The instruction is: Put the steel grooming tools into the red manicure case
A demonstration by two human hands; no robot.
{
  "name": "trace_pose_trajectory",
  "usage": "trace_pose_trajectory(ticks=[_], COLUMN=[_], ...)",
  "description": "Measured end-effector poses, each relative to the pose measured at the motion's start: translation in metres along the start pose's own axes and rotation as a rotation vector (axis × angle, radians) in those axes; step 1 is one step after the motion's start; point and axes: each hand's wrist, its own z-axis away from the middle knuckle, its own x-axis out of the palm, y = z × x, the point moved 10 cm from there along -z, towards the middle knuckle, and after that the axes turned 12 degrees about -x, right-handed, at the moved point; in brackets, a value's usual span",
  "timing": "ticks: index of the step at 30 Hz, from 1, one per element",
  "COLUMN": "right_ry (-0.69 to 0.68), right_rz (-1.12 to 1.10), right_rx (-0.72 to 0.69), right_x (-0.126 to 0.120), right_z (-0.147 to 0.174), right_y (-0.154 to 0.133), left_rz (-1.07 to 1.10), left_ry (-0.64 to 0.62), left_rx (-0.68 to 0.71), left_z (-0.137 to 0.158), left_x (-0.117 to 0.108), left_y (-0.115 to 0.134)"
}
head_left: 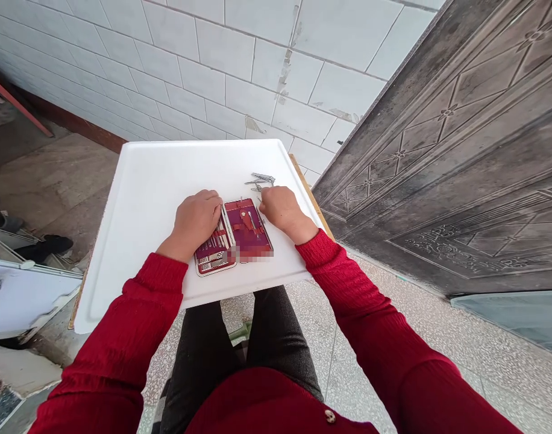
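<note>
A manicure case (pixel 253 247) lies opened flat on a white tabletop (pixel 140 199), with a dark red and purple lining. Its left half holds several metal tools and nail clippers (pixel 213 260) in slots. In the right half, a small tool and a red strap (pixel 246 220) show. My left hand (pixel 198 216) is closed over the upper part of the left half, its fingertips partly hidden. Just right of the case, my right hand (pixel 282 208) is closed, and what its fingers hold is hidden. Several loose metal tools (pixel 261 179) lie just beyond it.
A white tiled wall (pixel 203 54) stands behind the table. On the right is a dark carved door panel (pixel 439 138). At the left, a white shelf-like unit (pixel 27 289) and dark items are on the floor. My legs (pixel 276 337) are below the table's front edge.
</note>
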Motion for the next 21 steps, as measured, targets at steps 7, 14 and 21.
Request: trace_pose_trajectory(ticks=[7,14,21], right_ry=[-0.039,0.022,0.171], right_rz=[-0.044,-0.361,-0.849], right_rx=[0.042,0.045,0.013], right_x=[0.006,0.007,0.008], right_z=[-0.011,-0.01,-0.006], right_y=[0.01,0.025,0.026], left_rz=[0.004,0.023,0.029], left_ry=[-0.015,-0.009,-0.005], left_rx=[0.001,0.002,-0.005], left_z=[0.001,0.002,0.0], left_x=[0.001,-0.001,0.0], left_y=[0.001,0.002,0.0])
